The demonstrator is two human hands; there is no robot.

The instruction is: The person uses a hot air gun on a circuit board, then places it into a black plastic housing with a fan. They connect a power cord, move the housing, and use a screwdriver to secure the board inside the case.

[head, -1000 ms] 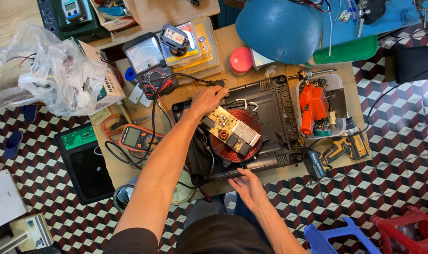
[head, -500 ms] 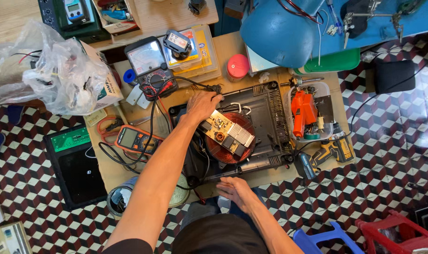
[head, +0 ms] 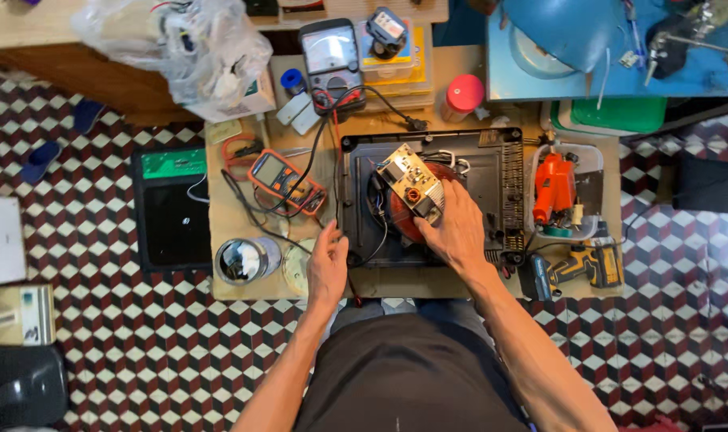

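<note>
- L hand point(head: 328, 268): open, fingers flat on near-left edge of opened black appliance housing point(head: 492, 172).
- R hand point(head: 458, 232): fingers closed on circuit board point(head: 412, 182), lifted off the red coil disc point(head: 404, 220); wires attached.
- Far: orange multimeter point(head: 277, 178), analog meter point(head: 330, 54) w/ leads out; probing not begun, reassembly left.

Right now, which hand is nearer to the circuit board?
Right. The right hand touches the circuit board at its lower end; the left hand rests farther left, at the casing's corner.
</note>
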